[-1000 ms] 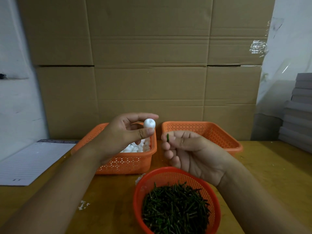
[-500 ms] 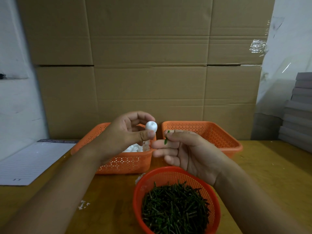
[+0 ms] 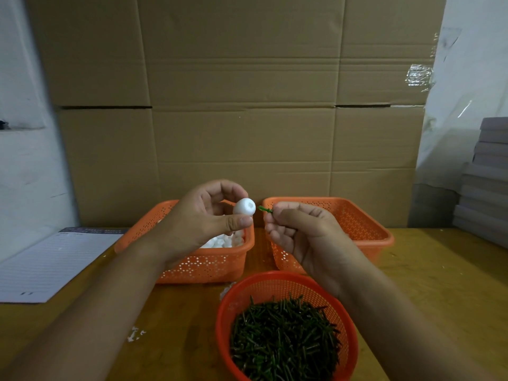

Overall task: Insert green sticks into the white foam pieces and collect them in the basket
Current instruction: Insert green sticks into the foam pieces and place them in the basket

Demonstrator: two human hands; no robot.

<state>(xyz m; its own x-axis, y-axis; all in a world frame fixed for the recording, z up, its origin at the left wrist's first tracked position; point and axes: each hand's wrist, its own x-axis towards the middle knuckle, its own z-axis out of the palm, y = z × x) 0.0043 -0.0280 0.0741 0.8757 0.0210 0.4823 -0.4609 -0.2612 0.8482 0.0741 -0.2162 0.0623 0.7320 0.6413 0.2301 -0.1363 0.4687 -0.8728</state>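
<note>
Now the left hand (image 3: 209, 215) pinches a round white foam piece (image 3: 244, 206) between thumb and fingers, turned since a second ago so its hole faces the right hand (image 3: 302, 235). That hand pinches a short green plastic stick (image 3: 265, 210), which stood upright before and now points sideways, its tip just beside the hole, not yet in. Both are above the gap between two rectangular orange perforated baskets (image 3: 365, 229).

Stacked brown cardboard boxes (image 3: 242, 105) behind a wooden table (image 3: 439, 270); white wall (image 3: 24, 160) at left, grey stacked boards (image 3: 486, 174) at right; dim light.
</note>
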